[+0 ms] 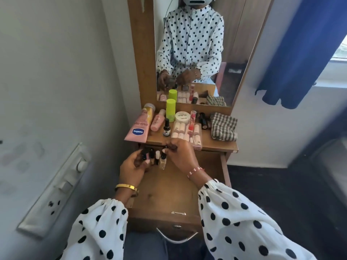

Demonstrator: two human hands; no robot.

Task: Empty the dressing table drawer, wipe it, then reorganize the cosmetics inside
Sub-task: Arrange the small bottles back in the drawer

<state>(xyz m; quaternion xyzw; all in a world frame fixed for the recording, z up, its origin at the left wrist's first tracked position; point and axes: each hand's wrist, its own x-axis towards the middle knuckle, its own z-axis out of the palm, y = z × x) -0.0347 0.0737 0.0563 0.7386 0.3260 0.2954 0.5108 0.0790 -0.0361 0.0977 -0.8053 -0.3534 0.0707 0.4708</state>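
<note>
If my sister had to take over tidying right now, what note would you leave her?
Left hand: holds small bottles at the back of the open drawer.
Right hand: pinches a small dark item above those bottles.
On the tabletop: Vaseline tube, green bottle, white jar, clear case, checked cloth.
Done: the rest of the drawer's floor is bare; refilling has started.
Left: move the tabletop cosmetics into the drawer, neatly.
</note>
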